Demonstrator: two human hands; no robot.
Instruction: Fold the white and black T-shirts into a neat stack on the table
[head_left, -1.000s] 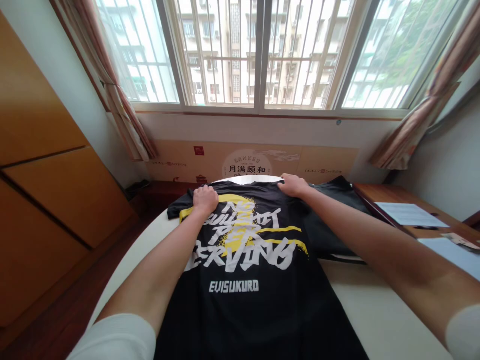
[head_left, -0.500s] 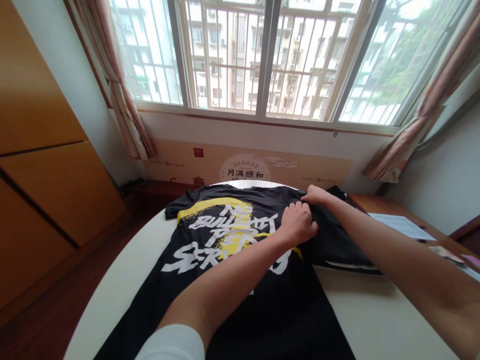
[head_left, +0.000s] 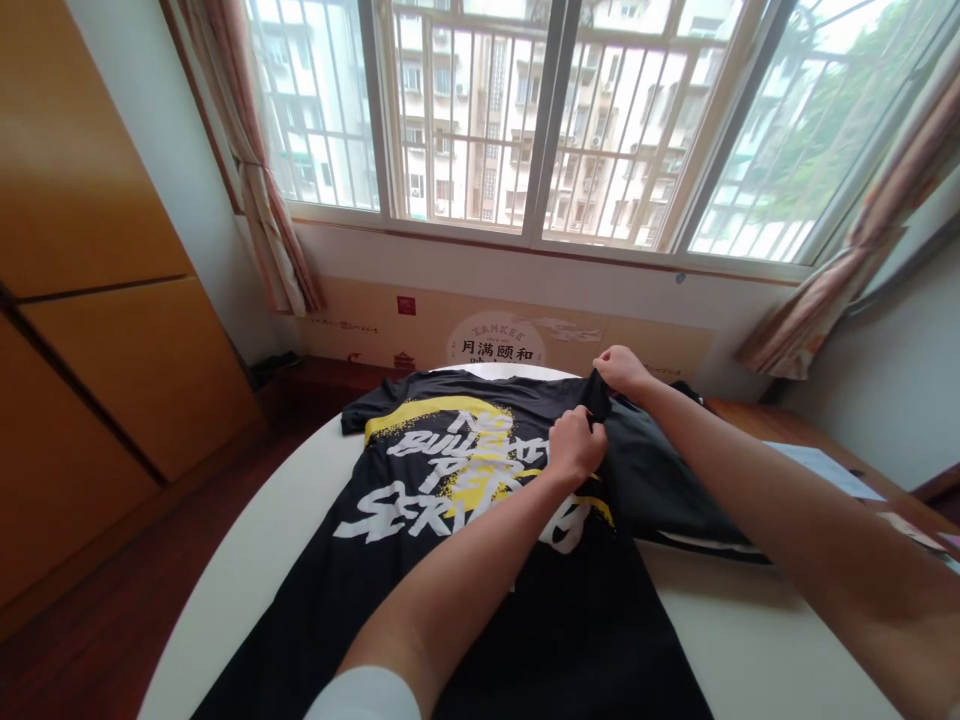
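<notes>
A black T-shirt [head_left: 555,610] with white lettering and yellow marks lies spread over a round white table [head_left: 247,530]. Its left sleeve reaches the table's far left edge. My left hand [head_left: 576,443] is closed on the fabric near the shirt's right sleeve. Just beyond and to the right, my right hand [head_left: 621,370] pinches the raised sleeve end, and dark cloth stands up between the two hands. Beside the shirt, under my right forearm, a folded dark garment [head_left: 675,490] rests on the table.
A wooden surface [head_left: 750,418] at the right bears white paper [head_left: 817,468] and small items. Beyond the table are a barred window, curtains and a printed beige panel [head_left: 360,300]. Wooden cabinets [head_left: 135,370] stand at the left.
Both hands have moved slightly left and the right hand has risen, lifting the sleeve fabric off the table. My left hand has closed from a looser curl. The view has shifted slightly.
</notes>
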